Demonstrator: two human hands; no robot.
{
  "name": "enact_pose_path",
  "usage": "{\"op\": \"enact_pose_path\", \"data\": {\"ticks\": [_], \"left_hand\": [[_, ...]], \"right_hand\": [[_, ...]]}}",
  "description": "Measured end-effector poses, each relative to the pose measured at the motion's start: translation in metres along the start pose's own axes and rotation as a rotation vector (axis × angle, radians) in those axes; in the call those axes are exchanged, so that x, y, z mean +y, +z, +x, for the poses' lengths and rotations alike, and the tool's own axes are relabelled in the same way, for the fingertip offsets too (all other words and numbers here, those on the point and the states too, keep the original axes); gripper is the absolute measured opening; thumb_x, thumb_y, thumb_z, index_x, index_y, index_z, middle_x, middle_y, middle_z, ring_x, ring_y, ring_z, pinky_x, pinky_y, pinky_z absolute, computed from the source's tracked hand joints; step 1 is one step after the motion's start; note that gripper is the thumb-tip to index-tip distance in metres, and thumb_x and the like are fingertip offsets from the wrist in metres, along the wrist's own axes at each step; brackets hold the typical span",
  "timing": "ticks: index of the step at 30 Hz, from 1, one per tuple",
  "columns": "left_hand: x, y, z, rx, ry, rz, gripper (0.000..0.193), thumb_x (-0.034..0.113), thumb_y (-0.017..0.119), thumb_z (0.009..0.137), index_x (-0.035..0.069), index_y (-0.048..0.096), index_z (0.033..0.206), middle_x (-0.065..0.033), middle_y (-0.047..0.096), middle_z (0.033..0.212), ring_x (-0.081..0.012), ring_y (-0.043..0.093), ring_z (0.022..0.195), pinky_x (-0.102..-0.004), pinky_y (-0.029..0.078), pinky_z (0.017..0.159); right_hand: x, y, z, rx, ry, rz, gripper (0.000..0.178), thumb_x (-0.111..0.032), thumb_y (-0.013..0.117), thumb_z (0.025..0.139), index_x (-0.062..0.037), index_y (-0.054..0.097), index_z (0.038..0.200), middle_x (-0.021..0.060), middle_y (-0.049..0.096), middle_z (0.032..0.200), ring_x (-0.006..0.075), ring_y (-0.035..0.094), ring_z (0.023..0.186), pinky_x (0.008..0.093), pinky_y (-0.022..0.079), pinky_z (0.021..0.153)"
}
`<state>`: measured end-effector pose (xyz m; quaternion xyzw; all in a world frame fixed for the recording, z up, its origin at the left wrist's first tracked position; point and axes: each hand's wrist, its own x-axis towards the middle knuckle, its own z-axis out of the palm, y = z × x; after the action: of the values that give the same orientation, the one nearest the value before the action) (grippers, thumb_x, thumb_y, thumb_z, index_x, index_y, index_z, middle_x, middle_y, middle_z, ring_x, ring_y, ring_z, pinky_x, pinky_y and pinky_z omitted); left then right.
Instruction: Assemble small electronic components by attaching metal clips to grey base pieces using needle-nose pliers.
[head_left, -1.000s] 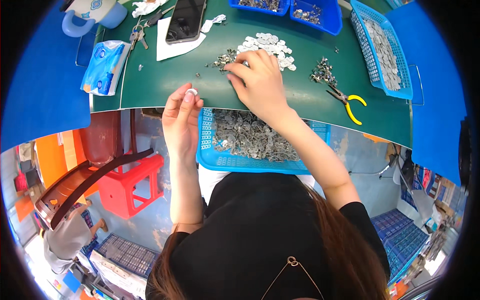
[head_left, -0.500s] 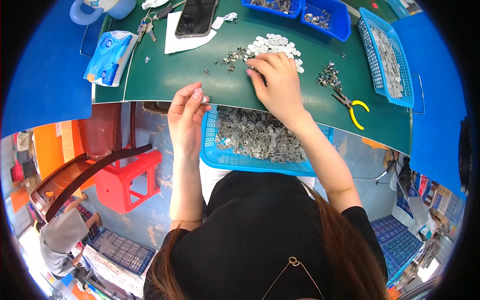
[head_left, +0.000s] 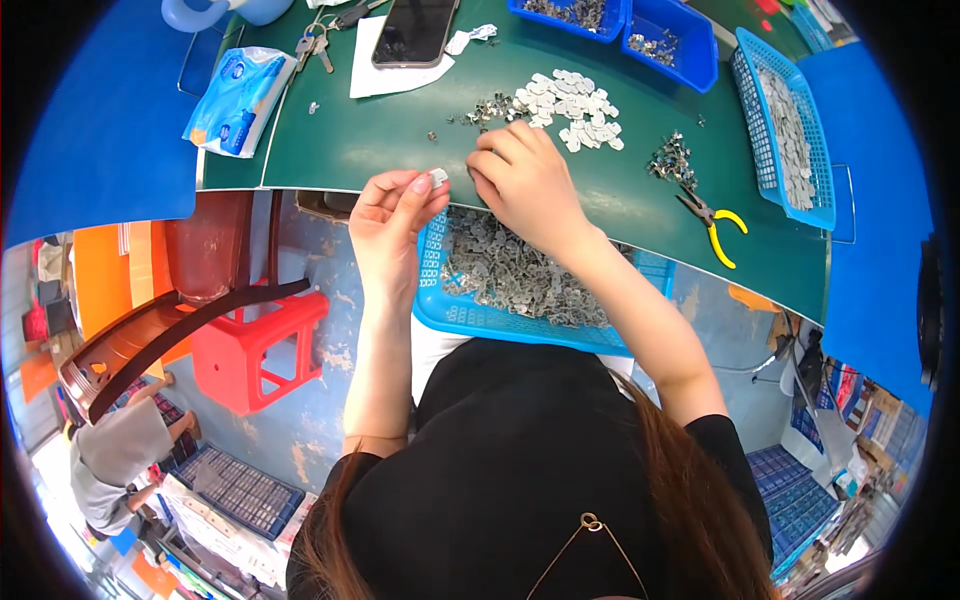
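Between thumb and fingertips, my left hand (head_left: 398, 212) pinches a small white plate (head_left: 438, 177) just over the table's near edge. My right hand (head_left: 530, 190) is close by on its right, fingers curled together; whatever sits between the fingertips is hidden. Beyond the right hand lie a pile of white plates (head_left: 572, 98) and a scatter of small metal clips (head_left: 495, 108). Below both hands, a light blue basket (head_left: 470, 325) full of greyish-white and metal pieces rests at my lap, partly under the table edge.
Yellow-handled pliers (head_left: 722, 235) lie at right beside another clip heap (head_left: 672, 158). Blue bins (head_left: 690, 70) and a light blue basket (head_left: 820, 215) stand farther back. A phone (head_left: 415, 35), keys (head_left: 318, 48) and a tissue pack (head_left: 240, 100) are at left. A red stool (head_left: 225, 375) stands on the floor.
My right hand has drawn back from the white pile toward my left hand. The left hand still holds the small white plate, now raised slightly and more in sight. The view has shifted a little.
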<state>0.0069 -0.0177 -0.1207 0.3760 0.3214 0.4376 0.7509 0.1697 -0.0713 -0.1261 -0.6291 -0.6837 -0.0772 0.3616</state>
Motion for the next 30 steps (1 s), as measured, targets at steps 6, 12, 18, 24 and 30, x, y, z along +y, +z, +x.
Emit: {"op": "enact_pose_path", "data": {"ticks": [6, 12, 18, 24, 30], "left_hand": [[-0.001, 0.013, 0.003, 0.006, -0.027, 0.03, 0.014, 0.001, 0.063, 0.086, -0.003, 0.056, 0.098, -0.0174, 0.066, 0.094, -0.0229, 0.067, 0.088, -0.0298, 0.057, 0.077], [-0.007, 0.021, 0.003, -0.032, 0.015, 0.044, 0.014, 0.0, 0.062, 0.086, -0.002, 0.056, 0.099, -0.0155, 0.066, 0.095, -0.0236, 0.067, 0.088, -0.0292, 0.057, 0.078], [-0.014, 0.044, -0.002, -0.111, -0.032, 0.091, 0.013, -0.001, 0.06, 0.088, -0.004, 0.054, 0.099, -0.0166, 0.065, 0.099, -0.0206, 0.066, 0.089, -0.029, 0.056, 0.08], [-0.026, 0.075, -0.009, -0.116, -0.013, -0.048, 0.013, 0.0, 0.059, 0.089, -0.003, 0.053, 0.101, -0.015, 0.064, 0.098, -0.0213, 0.066, 0.089, -0.0297, 0.056, 0.079], [-0.032, 0.088, -0.015, -0.147, -0.042, -0.1, 0.013, 0.001, 0.057, 0.09, -0.002, 0.053, 0.101, -0.0159, 0.066, 0.099, -0.0221, 0.066, 0.092, -0.0306, 0.056, 0.082]], "right_hand": [[0.003, -0.006, -0.014, 0.083, 0.053, 0.13, 0.014, -0.002, 0.069, 0.07, -0.0048, 0.062, 0.082, 0.0051, 0.061, 0.083, 0.0242, 0.057, 0.076, 0.0334, 0.045, 0.068], [0.0, -0.031, -0.019, 0.077, 0.457, 0.484, 0.013, 0.0, 0.068, 0.076, -0.0019, 0.066, 0.089, 0.0047, 0.066, 0.086, 0.016, 0.06, 0.075, 0.0288, 0.047, 0.07], [0.003, -0.05, -0.024, 0.155, 0.888, 1.307, 0.017, 0.003, 0.067, 0.079, 0.0033, 0.064, 0.096, 0.0073, 0.066, 0.092, 0.0115, 0.061, 0.085, 0.0244, 0.047, 0.08], [-0.004, -0.054, -0.03, 0.313, 0.82, 1.162, 0.016, 0.004, 0.066, 0.08, 0.0031, 0.064, 0.096, 0.0078, 0.066, 0.093, 0.0124, 0.061, 0.086, 0.0245, 0.047, 0.081], [-0.004, -0.053, -0.037, 0.434, 0.541, 0.782, 0.018, 0.007, 0.065, 0.079, 0.0031, 0.065, 0.097, 0.0096, 0.065, 0.094, 0.0149, 0.061, 0.086, 0.0245, 0.047, 0.078]]}}
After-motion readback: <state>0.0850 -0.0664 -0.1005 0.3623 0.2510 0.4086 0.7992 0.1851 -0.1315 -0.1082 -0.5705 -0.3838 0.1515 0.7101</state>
